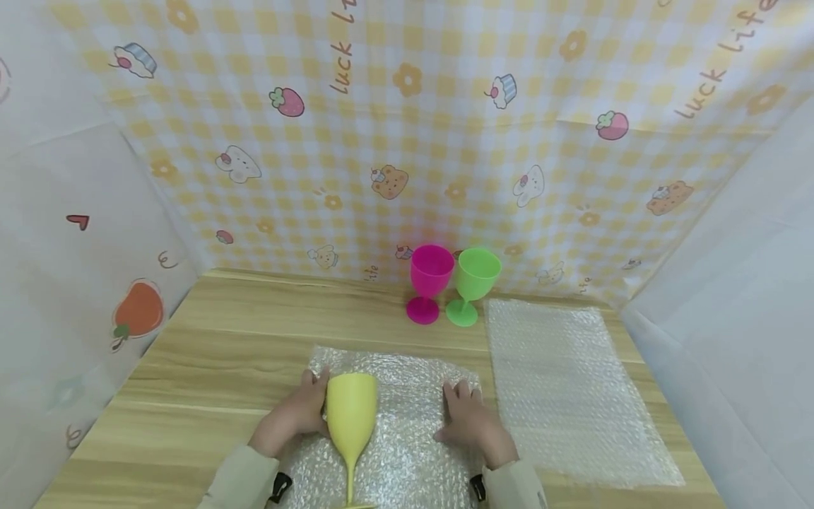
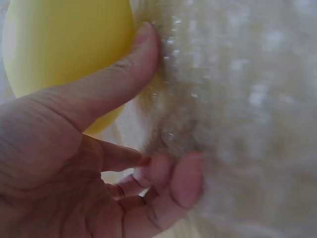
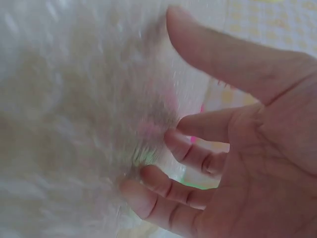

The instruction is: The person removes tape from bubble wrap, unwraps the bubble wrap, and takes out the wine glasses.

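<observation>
A yellow plastic goblet [image 1: 352,416] lies on its side on a sheet of bubble wrap [image 1: 407,438], its bowl away from me and its stem toward me. Close along the left of the bowl is my left hand [image 1: 307,408]. In the left wrist view its thumb [image 2: 124,74] overlaps the goblet, and its loosely bent fingertips meet the wrap. On the sheet's right part rests my right hand [image 1: 472,418], fingers spread and slightly bent. The right wrist view shows these fingers [image 3: 171,193] touching the wrap, with the thumb apart from them.
A pink goblet [image 1: 432,272] and a green goblet [image 1: 478,274] stand upright side by side at the back of the wooden table [image 1: 210,353]. Another bubble wrap sheet [image 1: 566,396] lies flat on the right. A patterned cloth [image 1: 407,127] hangs behind the table.
</observation>
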A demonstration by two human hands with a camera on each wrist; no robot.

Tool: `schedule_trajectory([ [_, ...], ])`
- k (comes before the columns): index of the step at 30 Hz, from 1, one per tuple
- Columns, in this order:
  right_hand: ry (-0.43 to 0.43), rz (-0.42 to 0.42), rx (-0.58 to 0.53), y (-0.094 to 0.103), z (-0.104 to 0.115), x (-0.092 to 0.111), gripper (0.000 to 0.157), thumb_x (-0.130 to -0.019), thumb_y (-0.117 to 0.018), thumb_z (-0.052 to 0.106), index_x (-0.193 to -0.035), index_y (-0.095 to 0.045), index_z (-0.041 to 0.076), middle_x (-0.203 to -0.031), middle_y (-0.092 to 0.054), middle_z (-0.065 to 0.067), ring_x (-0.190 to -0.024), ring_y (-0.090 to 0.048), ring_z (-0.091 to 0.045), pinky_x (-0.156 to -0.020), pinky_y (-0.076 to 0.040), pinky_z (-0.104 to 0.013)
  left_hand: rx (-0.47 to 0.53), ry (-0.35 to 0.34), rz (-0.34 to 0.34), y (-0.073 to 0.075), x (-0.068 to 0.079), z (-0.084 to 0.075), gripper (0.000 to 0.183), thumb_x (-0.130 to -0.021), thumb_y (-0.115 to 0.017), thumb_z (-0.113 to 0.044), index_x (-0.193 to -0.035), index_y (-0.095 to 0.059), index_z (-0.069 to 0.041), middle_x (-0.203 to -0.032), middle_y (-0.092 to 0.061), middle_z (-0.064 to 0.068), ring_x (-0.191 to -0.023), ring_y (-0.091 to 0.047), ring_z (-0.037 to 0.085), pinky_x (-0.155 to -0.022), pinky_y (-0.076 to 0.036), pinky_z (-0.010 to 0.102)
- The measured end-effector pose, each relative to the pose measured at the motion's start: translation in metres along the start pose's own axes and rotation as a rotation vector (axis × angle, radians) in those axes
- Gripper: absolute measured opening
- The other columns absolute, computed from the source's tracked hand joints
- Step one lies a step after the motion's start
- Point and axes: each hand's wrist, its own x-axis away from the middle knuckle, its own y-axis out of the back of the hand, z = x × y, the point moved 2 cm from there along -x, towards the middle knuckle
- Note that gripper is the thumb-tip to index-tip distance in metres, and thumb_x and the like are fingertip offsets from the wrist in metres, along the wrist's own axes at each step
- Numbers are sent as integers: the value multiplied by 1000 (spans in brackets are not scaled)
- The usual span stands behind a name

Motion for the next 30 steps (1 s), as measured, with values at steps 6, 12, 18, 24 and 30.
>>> schedule_trajectory([
  [6, 29, -41, 54, -1, 5, 5, 83, -68, -76, 32, -133, -37, -4, -120, -42, -22, -104, -43, -38, -81, -49, -48, -11, -41, -70, -3, 7, 0, 112, -44, -87, -19, -135, -30, 10, -105, -41, 20, -75, -52, 22, -66, -52, 35],
  [12, 15, -6, 49, -2, 5, 5, 81, -66, -76, 29, -131, -40, -4, -121, -41, -22, -106, -42, -37, -79, -50, -47, 3, -50, -64, -4, 5, 2, 112, -43, -87, -20, -135, -30, 11, -97, -40, 14, -70, -47, 18, -59, -48, 29],
  [18, 14, 5, 52, -1, 6, 6, 82, -65, -75, 28, -132, -39, -4, -123, -41, -22, -106, -41, -35, -84, -48, -47, 27, -18, -29, -1, 6, 9, 91, -61, -78, -16, -136, -31, 6, -112, -41, 21, -80, -53, 22, -66, -52, 36],
  [24, 50, 0, 89, -2, 5, 5, 83, -66, -76, 30, -131, -40, -5, -119, -41, -20, -105, -42, -33, -85, -47, -46, 128, 53, -69, 3, 20, 5, 18, -89, -47, -4, -105, -52, 3, -92, -50, 13, -73, -51, 19, -59, -48, 29],
  [30, 90, -8, 60, -1, 4, 9, 79, -67, -75, 27, -129, -42, -9, -118, -41, -19, -105, -41, -31, -85, -47, -45, 431, 73, 24, -9, 49, -1, 35, -97, -36, -28, -83, -54, -2, -69, -51, 3, -57, -44, 10, -48, -42, 21],
])
